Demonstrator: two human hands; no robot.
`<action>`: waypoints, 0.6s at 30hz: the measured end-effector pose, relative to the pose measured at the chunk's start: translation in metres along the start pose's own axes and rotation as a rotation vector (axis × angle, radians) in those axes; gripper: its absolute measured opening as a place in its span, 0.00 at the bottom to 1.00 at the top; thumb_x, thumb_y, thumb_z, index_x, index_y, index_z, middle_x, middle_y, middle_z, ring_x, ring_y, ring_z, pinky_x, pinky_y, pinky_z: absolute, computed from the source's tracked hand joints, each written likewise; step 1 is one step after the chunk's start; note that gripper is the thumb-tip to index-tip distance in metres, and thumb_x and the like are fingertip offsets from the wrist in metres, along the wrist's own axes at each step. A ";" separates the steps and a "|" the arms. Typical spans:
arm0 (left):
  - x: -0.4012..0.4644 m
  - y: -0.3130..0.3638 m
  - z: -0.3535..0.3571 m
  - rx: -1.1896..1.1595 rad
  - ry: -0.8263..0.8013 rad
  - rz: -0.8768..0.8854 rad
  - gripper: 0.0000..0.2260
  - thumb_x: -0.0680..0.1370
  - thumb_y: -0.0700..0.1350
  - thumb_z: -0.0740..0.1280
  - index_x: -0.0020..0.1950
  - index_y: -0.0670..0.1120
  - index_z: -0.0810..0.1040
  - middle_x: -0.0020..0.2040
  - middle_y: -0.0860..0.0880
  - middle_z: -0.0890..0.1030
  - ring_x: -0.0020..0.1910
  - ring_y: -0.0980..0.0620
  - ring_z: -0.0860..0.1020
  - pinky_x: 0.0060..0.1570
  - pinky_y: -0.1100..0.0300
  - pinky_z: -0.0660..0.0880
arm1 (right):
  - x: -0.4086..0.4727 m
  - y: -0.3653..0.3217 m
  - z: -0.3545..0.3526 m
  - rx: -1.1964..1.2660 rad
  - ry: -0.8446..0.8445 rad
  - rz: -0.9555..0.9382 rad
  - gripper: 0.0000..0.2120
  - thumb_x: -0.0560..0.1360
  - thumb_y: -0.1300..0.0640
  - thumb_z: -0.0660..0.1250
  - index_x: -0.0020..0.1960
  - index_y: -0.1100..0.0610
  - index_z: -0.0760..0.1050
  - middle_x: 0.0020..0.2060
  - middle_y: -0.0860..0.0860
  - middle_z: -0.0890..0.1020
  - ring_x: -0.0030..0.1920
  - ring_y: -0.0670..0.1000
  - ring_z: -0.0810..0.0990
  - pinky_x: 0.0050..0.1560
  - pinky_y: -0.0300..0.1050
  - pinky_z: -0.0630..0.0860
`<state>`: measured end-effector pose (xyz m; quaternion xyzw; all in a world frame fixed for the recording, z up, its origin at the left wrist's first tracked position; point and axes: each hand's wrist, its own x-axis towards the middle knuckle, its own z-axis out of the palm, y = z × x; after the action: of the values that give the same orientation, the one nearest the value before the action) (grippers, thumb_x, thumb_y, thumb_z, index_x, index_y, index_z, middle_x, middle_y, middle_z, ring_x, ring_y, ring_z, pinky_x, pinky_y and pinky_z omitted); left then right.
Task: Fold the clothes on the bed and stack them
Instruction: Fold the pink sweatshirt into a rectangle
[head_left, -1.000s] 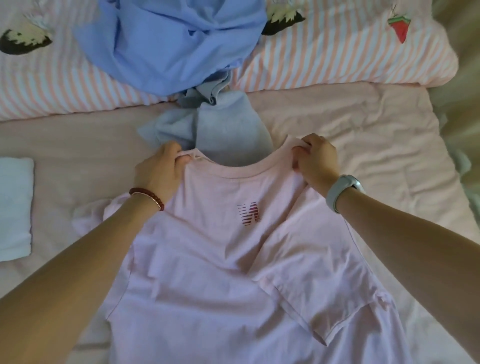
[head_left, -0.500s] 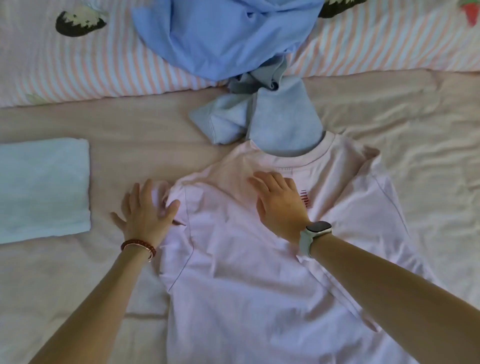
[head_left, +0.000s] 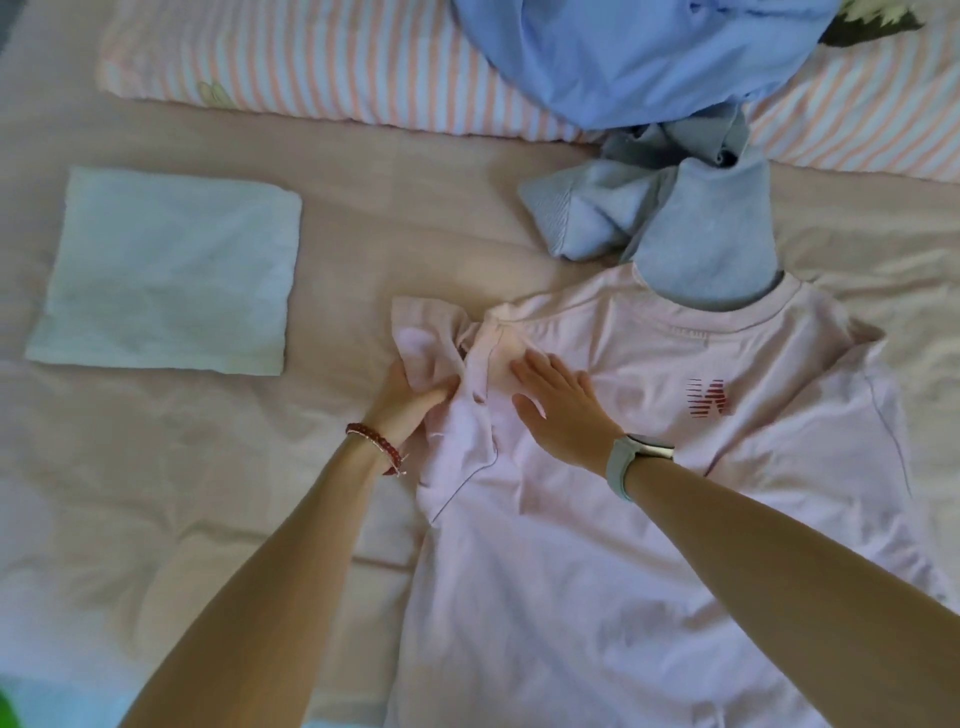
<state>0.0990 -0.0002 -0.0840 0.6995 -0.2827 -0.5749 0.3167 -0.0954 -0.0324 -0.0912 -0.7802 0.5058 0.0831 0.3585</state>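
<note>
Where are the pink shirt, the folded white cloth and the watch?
pink shirt (head_left: 649, 545): head view, on the flat middle of its front.
folded white cloth (head_left: 166, 270): head view, on the middle of its top face.
watch (head_left: 636, 460): head view, on its band at the right wrist.

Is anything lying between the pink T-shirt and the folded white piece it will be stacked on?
Nothing visible: only bare sheet separates the pink T-shirt from the folded white piece. The grey garment lies at its collar, on the far side.
</note>
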 end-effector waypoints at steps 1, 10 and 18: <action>-0.002 -0.002 0.001 -0.063 -0.030 -0.045 0.07 0.69 0.44 0.72 0.46 0.46 0.78 0.39 0.51 0.84 0.44 0.52 0.82 0.43 0.59 0.78 | 0.001 0.001 -0.002 0.053 -0.030 0.025 0.23 0.81 0.51 0.50 0.75 0.51 0.53 0.76 0.48 0.50 0.75 0.51 0.47 0.72 0.53 0.44; -0.025 -0.018 -0.075 0.286 0.354 0.197 0.07 0.78 0.47 0.65 0.51 0.43 0.76 0.40 0.49 0.77 0.38 0.63 0.76 0.37 0.66 0.66 | 0.008 -0.006 0.002 -0.165 -0.066 0.053 0.23 0.80 0.47 0.49 0.75 0.48 0.52 0.75 0.48 0.50 0.75 0.52 0.47 0.71 0.55 0.49; -0.052 -0.013 -0.079 0.425 0.459 0.212 0.19 0.79 0.44 0.60 0.68 0.37 0.66 0.58 0.36 0.77 0.56 0.38 0.75 0.50 0.53 0.69 | 0.011 -0.017 -0.002 -0.102 -0.061 0.119 0.23 0.80 0.51 0.53 0.74 0.52 0.57 0.75 0.51 0.55 0.74 0.53 0.50 0.70 0.50 0.51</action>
<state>0.1675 0.0567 -0.0502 0.8279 -0.3890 -0.2941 0.2772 -0.0767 -0.0376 -0.0870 -0.7631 0.5352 0.1539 0.3280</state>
